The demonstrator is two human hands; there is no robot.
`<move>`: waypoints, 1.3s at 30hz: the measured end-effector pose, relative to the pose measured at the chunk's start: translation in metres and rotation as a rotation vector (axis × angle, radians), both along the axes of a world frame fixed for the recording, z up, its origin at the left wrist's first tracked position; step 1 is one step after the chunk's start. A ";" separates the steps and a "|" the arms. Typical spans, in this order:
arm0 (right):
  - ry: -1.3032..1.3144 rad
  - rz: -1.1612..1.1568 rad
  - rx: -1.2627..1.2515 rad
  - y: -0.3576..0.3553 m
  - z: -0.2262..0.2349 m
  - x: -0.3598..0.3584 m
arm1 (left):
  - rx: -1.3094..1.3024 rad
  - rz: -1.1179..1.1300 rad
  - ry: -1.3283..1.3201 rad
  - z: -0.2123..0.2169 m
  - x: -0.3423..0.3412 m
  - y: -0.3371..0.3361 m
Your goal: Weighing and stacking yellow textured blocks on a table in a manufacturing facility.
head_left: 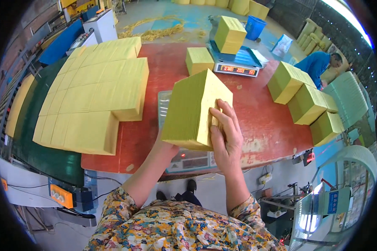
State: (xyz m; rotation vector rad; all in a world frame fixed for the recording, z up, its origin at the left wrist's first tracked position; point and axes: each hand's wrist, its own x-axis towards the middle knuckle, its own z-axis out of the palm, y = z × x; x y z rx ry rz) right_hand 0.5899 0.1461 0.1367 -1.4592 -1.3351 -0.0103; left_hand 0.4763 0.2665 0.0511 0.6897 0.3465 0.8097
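Observation:
Both my hands hold up a thick block of stacked yellow paper (184,111), tilted above the red table (264,121). My right hand (228,140) presses on its right face, thumb and fingers bent against the sheets. Under its lower left side is my left hand (168,146), with the fingers hidden behind the block. Beneath the block lies a scale (192,162), partly covered from view. Farther back, a second scale (237,69) with a lit red display carries another yellow paper block (230,35). One more block (199,60) stands to its left.
Many yellow paper blocks (92,90) sit packed together at left, beside a dark green belt (50,163). Several more blocks (303,100) line the table's right end. Beyond are a blue bin (254,27), a person in blue (318,65) and a pale green chair (347,96).

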 end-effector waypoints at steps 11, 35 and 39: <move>-0.263 0.226 -0.123 0.051 -0.034 0.096 | -0.284 0.120 0.221 -0.015 -0.018 -0.019; -0.820 0.686 -0.264 0.211 0.050 -0.082 | 0.073 0.576 0.505 -0.053 -0.103 0.026; -0.823 0.510 -0.459 0.328 -0.011 -0.139 | -0.135 0.624 0.485 -0.064 -0.133 0.046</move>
